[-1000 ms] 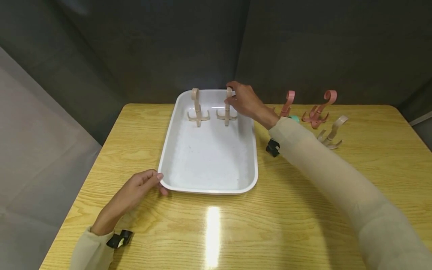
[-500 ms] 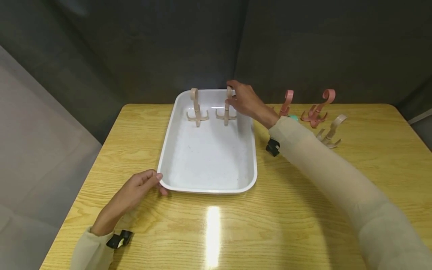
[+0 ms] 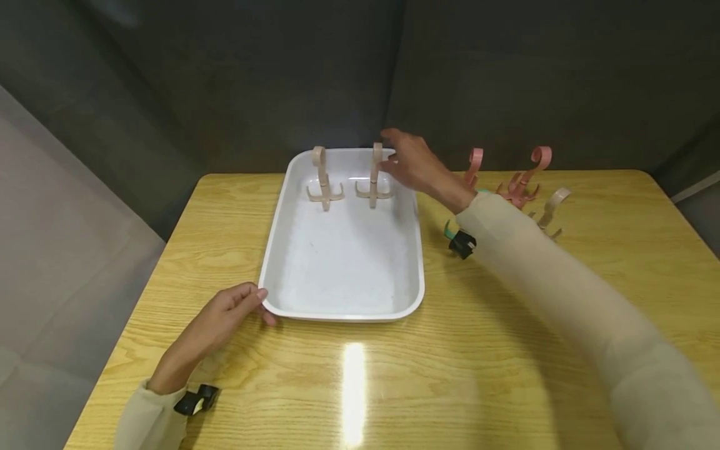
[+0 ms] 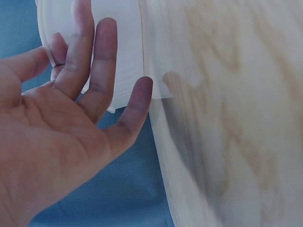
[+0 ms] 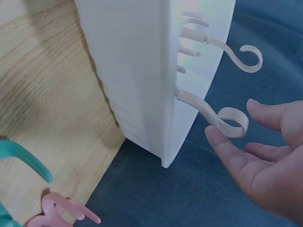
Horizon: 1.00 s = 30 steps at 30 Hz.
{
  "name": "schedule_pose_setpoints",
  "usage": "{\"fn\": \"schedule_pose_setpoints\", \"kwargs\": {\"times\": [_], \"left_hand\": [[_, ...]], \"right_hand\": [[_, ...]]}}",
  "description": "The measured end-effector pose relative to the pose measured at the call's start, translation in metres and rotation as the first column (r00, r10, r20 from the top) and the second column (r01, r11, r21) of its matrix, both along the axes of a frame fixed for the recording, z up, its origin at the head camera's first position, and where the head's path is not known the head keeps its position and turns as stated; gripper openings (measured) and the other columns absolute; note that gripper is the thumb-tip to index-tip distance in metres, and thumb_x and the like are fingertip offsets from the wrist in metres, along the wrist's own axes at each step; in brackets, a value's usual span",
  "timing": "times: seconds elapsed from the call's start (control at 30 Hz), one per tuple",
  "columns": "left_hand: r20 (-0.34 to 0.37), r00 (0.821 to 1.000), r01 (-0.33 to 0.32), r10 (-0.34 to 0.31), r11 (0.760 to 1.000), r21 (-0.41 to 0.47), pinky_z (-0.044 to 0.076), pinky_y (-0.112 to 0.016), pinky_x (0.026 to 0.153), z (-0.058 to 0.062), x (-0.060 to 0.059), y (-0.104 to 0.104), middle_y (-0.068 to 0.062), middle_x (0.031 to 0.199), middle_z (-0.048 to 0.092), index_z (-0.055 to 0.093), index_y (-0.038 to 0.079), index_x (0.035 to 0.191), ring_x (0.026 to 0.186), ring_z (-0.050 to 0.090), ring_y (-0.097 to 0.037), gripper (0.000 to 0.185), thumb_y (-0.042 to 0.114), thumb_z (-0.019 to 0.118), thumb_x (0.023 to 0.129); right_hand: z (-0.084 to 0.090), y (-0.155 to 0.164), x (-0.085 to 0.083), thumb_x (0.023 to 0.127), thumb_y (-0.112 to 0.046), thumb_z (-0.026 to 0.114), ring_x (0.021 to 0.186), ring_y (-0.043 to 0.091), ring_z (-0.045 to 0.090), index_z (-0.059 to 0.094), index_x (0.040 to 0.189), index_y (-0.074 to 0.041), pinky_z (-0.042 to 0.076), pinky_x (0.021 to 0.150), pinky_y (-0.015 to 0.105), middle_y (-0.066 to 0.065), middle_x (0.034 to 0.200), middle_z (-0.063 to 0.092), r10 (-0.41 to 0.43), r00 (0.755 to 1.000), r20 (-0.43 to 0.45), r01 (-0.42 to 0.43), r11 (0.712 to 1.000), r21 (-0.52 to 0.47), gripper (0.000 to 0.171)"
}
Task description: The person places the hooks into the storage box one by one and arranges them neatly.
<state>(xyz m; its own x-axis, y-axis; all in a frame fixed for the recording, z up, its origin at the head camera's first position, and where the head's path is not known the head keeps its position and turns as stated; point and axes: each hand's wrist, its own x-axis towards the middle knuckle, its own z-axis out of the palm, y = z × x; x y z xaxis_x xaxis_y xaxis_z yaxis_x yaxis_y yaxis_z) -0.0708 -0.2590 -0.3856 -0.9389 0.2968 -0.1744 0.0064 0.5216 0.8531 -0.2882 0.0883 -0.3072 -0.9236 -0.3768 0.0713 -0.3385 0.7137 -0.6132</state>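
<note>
Overhead, a glossy white tray (image 3: pixel 343 269), rectangular with rounded corners and a raised rim, lies on a yellow wood-grain table (image 3: pixel 506 350) with a lamp glare on its near part. Two beige plastic hooks stand upright at the tray's far end: a left hook (image 3: pixel 322 181) and a right hook (image 3: pixel 374 178), each a curled top on a stem above splayed prongs. Right hand (image 3: pixel 413 164) hovers just beside the right hook's curl, fingers loose and spread, gripping nothing; the right wrist view shows a small gap between fingertip (image 5: pixel 215 138) and curl (image 5: pixel 230 122). Left hand (image 3: pixel 222 315) lies at the tray's near left corner, straight fingers (image 4: pixel 102 61) laid against the rim, nothing grasped. Right of the tray, on the far part of the table, stand two pink hooks (image 3: pixel 523 178), another beige hook (image 3: pixel 551 209), and a teal hook (image 3: pixel 450 230) half hidden by the sleeve; only the right wrist view shows the teal curve (image 5: pixel 23 158) plainly.
</note>
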Motion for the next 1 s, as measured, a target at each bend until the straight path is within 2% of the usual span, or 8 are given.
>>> {"fn": "schedule_pose_setpoints", "kwargs": {"times": [0.17,0.5,0.77,1.0], "left_hand": [[0.009,1.0,-0.006,0.006,1.0,-0.004,0.043,-0.041,0.098,-0.002,0.0,0.0,0.0,0.089,0.077,0.067,0.004,0.1,0.115,0.061,-0.026,0.039,0.032,0.044,0.114],[-0.01,1.0,0.0,0.0,1.0,0.006,0.043,-0.035,0.096,0.001,0.0,-0.002,0.0,0.089,0.077,0.067,0.004,0.1,0.115,0.061,-0.024,0.038,0.03,0.044,0.115],[0.003,1.0,-0.006,0.006,1.0,0.007,0.043,-0.035,0.097,-0.001,-0.001,-0.003,-0.001,0.089,0.077,0.067,0.004,0.102,0.114,0.061,-0.023,0.038,0.031,0.044,0.114],[0.012,1.0,-0.009,0.009,1.0,0.019,0.043,-0.034,0.096,-0.001,-0.001,-0.005,-0.002,0.089,0.077,0.068,0.003,0.101,0.111,0.062,-0.021,0.039,0.031,0.044,0.114]], "right_hand": [[0.008,0.003,0.007,0.103,-0.008,0.064,0.13,0.039,0.059,0.036,0.156,0.005,0.048,0.106,0.047,0.025,0.157,0.044,-0.011,1.0,0.019,0.011,1.0,-0.003,0.062],[0.023,0.016,0.027,0.103,-0.01,0.066,0.121,0.038,0.064,0.046,0.151,0.003,0.051,0.101,0.048,0.023,0.15,0.052,0.033,0.999,-0.019,-0.034,0.999,-0.033,0.054],[0.028,0.031,0.041,0.101,-0.011,0.069,0.117,0.036,0.067,0.056,0.143,0.0,0.052,0.099,0.048,0.02,0.143,0.06,0.032,0.995,-0.092,-0.038,0.998,-0.057,0.046],[0.035,0.048,0.054,0.102,-0.013,0.067,0.116,0.035,0.068,0.058,0.141,-0.001,0.054,0.094,0.05,0.019,0.139,0.062,0.038,0.992,-0.12,-0.046,0.997,-0.069,0.042]]}}
